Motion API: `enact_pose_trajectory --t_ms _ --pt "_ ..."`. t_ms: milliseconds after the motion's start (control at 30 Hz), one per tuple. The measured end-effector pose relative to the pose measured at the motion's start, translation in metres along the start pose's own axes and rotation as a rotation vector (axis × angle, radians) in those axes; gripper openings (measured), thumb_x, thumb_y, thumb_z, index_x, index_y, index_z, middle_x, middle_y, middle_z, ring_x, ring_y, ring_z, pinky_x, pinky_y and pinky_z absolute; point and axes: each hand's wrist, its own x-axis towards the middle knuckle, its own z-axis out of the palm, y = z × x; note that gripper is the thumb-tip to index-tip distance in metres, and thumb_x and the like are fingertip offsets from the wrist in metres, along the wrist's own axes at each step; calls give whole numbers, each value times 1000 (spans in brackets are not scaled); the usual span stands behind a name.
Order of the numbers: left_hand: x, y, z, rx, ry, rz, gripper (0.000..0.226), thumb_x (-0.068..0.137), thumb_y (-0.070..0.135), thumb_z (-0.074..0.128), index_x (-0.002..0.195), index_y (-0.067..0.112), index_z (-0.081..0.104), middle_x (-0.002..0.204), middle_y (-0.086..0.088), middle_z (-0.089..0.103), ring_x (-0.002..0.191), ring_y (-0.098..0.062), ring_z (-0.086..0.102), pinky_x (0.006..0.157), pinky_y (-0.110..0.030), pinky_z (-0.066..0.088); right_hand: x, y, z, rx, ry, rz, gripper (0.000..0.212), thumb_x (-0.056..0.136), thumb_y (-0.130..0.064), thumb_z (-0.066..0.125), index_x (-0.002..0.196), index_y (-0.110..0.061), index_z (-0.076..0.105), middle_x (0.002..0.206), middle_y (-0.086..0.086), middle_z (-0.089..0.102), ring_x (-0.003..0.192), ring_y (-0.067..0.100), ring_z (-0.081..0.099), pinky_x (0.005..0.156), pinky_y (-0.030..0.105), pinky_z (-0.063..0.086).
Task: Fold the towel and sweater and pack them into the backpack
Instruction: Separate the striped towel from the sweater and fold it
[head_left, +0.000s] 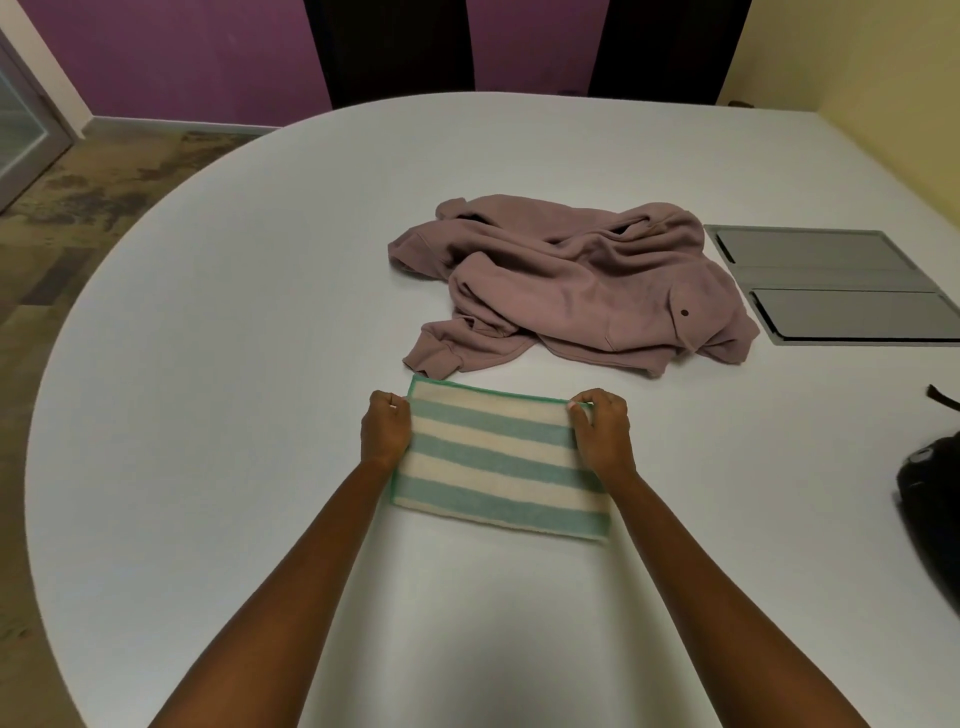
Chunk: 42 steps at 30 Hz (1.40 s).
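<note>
Nearest, two bare forearms extend over the white table (208, 364). The left hand (385, 428) pinches the far-left corner of the towel (493, 467); the right hand (602, 431) pinches the far-right corner, fingers curled on the fabric. The towel, striped cream and teal with a green edge, lies flat as a folded rectangle between both hands. Just beyond it, the mauve sweater (571, 286) lies crumpled and unfolded, one cuff close to the towel's far edge. At the right edge, the black backpack (935, 499) is partly in view. Farther right, a grey panel (831, 286) sits flush in the tabletop beside the sweater.
</note>
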Motion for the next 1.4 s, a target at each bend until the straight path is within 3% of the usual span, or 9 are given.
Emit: enact_pose_trajectory --t_ms 167,267,400,700,833,933,1233,1333,1400 --pt "8 -8 4 137 -125 -21 23 94 17 49 98 -3 60 113 -24 61 108 -37 55 87 -35 42 -13 8 -3 -64 -65 122 45 94 -23 49 136 -12 37 138 18 36 124 34 41 103 45 34" --pt "7 -7 6 168 -151 -21 26 93 19 52 72 4 56 93 -22 60 90 -33 55 75 -31 38 -26 13 -5 -38 -19 154 51 94 -22 50 140 -10 31 136 20 38 124 34 41 102 44 35" --pt "5 -5 9 113 -77 -15 29 89 22 58 104 -3 60 110 -20 61 103 -35 57 86 -37 44 -37 20 -5 24 22 222 55 94 -24 51 141 -6 29 135 21 40 125 34 40 103 42 35" --pt "-2 15 15 -202 -73 236 8 95 13 48 95 6 44 76 1 48 82 -21 46 60 -11 39 -39 25 -8 42 10 240 54 94 -25 52 140 -2 33 136 20 44 125 33 43 102 39 37" --pt "1 10 22 -76 -46 174 29 96 15 47 118 -4 44 112 -22 58 106 -37 55 87 -36 43 -41 26 -11 -31 -2 263 50 97 -31 45 136 -1 38 133 19 45 122 31 46 98 36 38" --pt "4 -2 27 89 -52 129 36 96 14 46 129 0 39 126 -24 53 113 -40 53 96 -41 41 -45 27 -10 -82 -42 289 50 94 -39 47 129 -2 45 124 17 49 113 31 51 91 37 43" --pt "-5 -12 31 64 138 145 38 97 17 44 134 7 38 131 -19 49 114 -37 51 98 -42 40 -52 26 -12 125 27 197 16 98 -26 41 99 -10 39 95 8 55 83 22 55 66 25 41" --pt "-10 -15 34 107 117 139 40 98 22 44 135 8 38 132 -17 47 112 -37 53 97 -44 41 -56 26 -10 119 46 213 16 99 -25 38 100 -10 38 94 7 54 79 18 53 56 19 40" --pt "-14 -15 35 182 108 139 42 98 28 42 135 9 37 130 -16 45 109 -36 55 93 -46 43 -56 28 -8 75 48 231 24 100 -26 37 107 -4 42 96 9 56 81 20 54 63 23 42"
